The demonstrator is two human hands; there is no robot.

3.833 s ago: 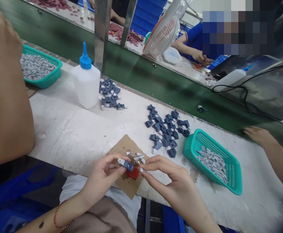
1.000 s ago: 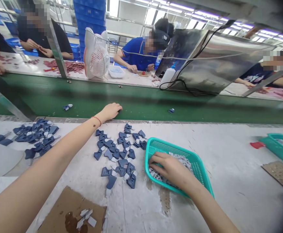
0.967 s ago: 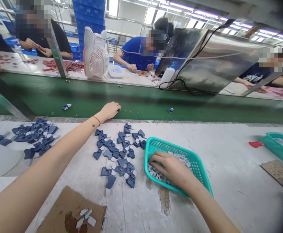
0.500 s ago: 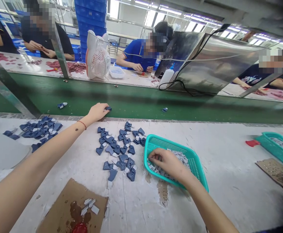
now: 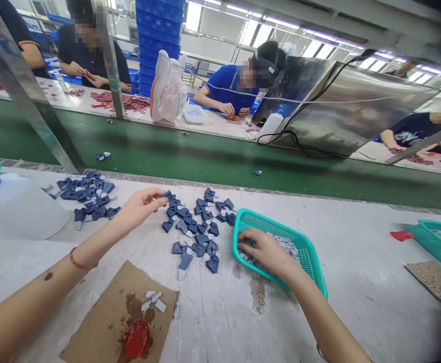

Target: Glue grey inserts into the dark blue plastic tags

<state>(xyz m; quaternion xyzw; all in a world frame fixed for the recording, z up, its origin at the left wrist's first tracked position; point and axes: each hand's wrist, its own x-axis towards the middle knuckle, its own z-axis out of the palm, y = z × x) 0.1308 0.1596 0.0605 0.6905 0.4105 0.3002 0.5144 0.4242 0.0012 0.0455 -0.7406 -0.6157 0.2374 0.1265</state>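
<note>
My left hand [image 5: 145, 205] pinches a dark blue plastic part [image 5: 166, 194] between thumb and fingertips, at the upper left edge of a loose pile of dark blue parts [image 5: 200, 241]. Many of these parts have pale grey tabs sticking out. My right hand [image 5: 260, 248] reaches into a teal plastic basket [image 5: 317, 272] of small grey pieces [image 5: 286, 247]. Its fingers are curled with the tips low among the pieces, so what they grip is hidden. Before me, a brown cardboard sheet [image 5: 103, 307] carries several grey pieces [image 5: 154, 299] and a wet red disc [image 5: 137, 339].
Another heap of dark blue parts [image 5: 86, 194] lies left, beside a white jug [image 5: 19, 206]. A green belt [image 5: 205, 157] crosses behind the table, with single parts on it. A metal post [image 5: 46, 101] rises at left. Another teal basket [image 5: 432, 244] stands right. Co-workers sit across the belt.
My left hand has drawn back from the belt's edge toward the pile, bringing a dark blue part with it. My right hand stays in the basket. The view has shifted slightly left.
</note>
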